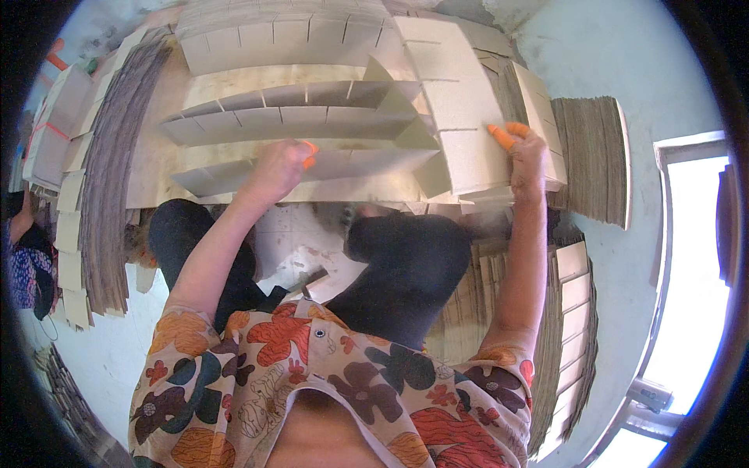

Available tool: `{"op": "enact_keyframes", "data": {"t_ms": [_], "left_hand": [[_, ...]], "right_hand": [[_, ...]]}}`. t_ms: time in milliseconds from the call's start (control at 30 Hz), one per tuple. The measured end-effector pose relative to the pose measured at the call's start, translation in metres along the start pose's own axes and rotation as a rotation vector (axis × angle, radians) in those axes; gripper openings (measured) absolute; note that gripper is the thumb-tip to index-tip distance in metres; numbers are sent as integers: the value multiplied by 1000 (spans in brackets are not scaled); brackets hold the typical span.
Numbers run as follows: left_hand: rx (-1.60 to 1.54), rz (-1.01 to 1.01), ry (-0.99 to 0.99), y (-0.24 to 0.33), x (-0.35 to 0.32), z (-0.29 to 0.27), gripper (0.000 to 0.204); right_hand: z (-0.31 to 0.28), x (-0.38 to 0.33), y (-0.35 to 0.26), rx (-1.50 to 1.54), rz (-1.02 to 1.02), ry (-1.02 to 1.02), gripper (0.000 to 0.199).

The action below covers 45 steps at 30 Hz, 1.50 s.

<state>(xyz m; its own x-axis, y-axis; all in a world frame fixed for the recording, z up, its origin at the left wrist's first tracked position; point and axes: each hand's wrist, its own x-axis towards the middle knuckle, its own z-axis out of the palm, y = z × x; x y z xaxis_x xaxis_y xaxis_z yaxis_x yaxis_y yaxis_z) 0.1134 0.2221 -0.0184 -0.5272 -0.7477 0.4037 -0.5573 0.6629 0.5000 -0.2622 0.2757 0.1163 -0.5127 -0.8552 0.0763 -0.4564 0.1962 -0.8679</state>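
My left hand (277, 168), with orange covers on its fingertips, is closed at the upper edge of the nearest slotted cardboard strip (359, 160), which stands on edge across the board. Its fingers hide the exact grip. My right hand (527, 160), also with orange fingertip covers, pinches the right edge of a long slotted cardboard strip (460, 109) lying slanted at the right. Beyond my left hand, two more upright strips, a nearer one (273, 121) and a farther one (281, 93), run side by side. Slanted cross pieces (417, 129) meet their right ends.
Rows of slotted cardboard (289, 35) stand at the far side of the wooden board (160, 187). Tall cardboard stacks flank it: one at the left (117, 156), one at the right (585, 156) and another lower right (573, 312). My knees (406, 265) are below its near edge.
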Motion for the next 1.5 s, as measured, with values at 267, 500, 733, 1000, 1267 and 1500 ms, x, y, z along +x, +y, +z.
{"op": "enact_keyframes", "data": {"t_ms": [267, 500, 733, 1000, 1267, 1500], "left_hand": [[23, -50, -52, 7, -2, -6, 22], [27, -75, -79, 35, 8, -28, 38], [-55, -55, -130, 41, 17, -22, 35], [-27, 28, -73, 27, 15, 7, 22], [25, 17, -58, 22, 14, 13, 17], [24, 82, 178, 14, 37, 8, 18]], "right_hand": [[27, 7, 47, -21, 134, -105, 27], [-13, 2, 6, 50, -52, 104, 46], [37, -32, -39, -274, -533, -130, 39], [59, -43, -46, -354, -558, -177, 44], [63, -37, -26, -365, -604, -193, 31], [66, -38, -12, -338, -557, -145, 30]]}}
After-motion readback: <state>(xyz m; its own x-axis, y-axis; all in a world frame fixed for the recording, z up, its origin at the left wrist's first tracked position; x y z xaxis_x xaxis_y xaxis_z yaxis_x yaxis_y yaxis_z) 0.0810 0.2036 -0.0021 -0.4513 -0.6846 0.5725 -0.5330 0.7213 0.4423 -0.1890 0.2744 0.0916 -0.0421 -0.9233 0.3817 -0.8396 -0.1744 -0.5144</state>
